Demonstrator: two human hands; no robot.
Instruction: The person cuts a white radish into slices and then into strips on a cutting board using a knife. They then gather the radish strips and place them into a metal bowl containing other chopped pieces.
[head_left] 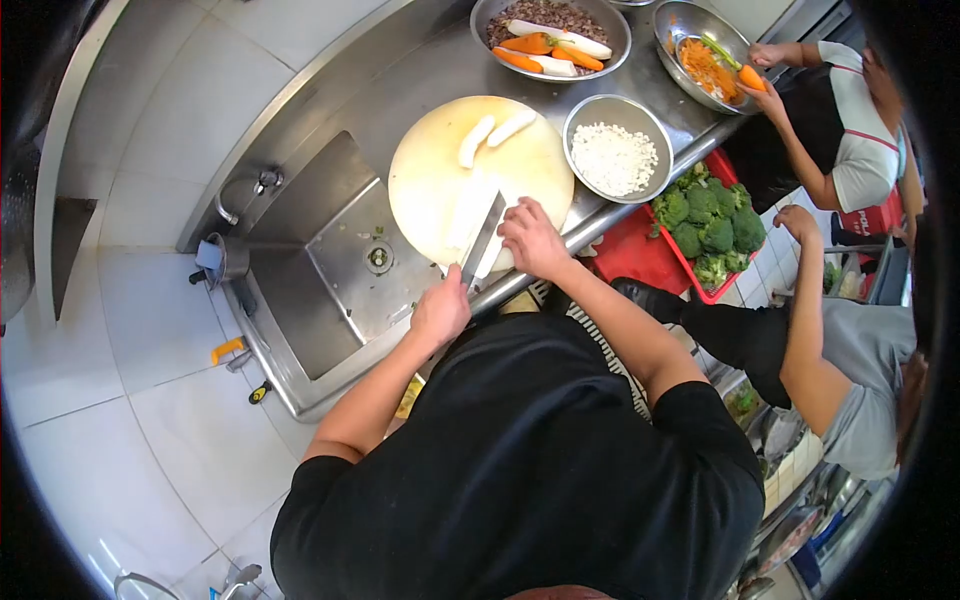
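My left hand [441, 310] is closed round the handle of a kitchen knife [485, 235], its blade angled up and away over the round cutting board [415, 165]. Curled fingers of my right hand [533, 238] press on a white radish piece [489, 258] beside the blade, near the board's front edge; the hand partly covers it. Farther back on the board lie two peeled white radish pieces [476, 141]. A steel bowl of white diced bits [614, 158] stands right of the board.
A steel sink [330, 230] is at left. Behind the board stands a bowl with radishes and carrots [553, 42]. A red crate [712, 290] of broccoli [710, 215] sits low at right. One person holds a carrot [751, 77] over another bowl [690, 75]; a second person stands nearer.
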